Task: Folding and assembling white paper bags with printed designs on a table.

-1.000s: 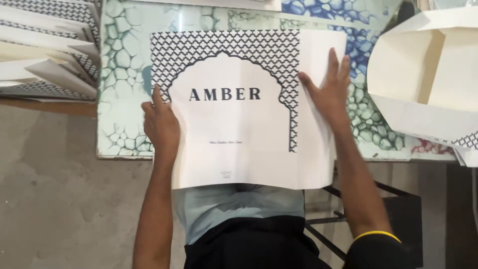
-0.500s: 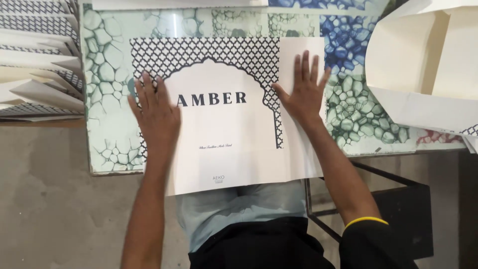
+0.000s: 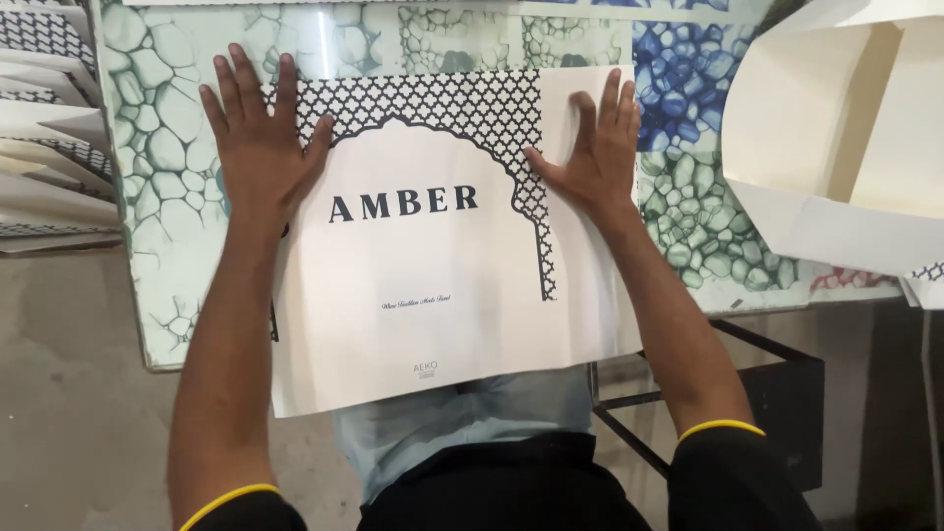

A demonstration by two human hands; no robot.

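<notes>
I'm looking straight down at a big white printed sheet (image 3: 442, 285) lying flat on the worktop (image 3: 167, 177), which has a green and blue pebble pattern under glass. The sheet sits toward the near edge and hangs over it, its lower part covering my lap. It carries a black lattice border shaped into an arch, with dark lettering beneath.

My left hand (image 3: 258, 147) is spread flat, fingers wide, palm down on the sheet's upper left corner, fingertips reaching past it onto the worktop. It grips nothing, it just presses. My right hand (image 3: 595, 152) lies flat too, fingers together and pointing away from me, pressing the plain white strip along the sheet's right side. Nothing is held there either.

At the left edge sits a stack of folded patterned sheets (image 3: 44, 128). At the far right corner rests an opened cream paper bag (image 3: 846, 138), well apart from my right hand.
</notes>
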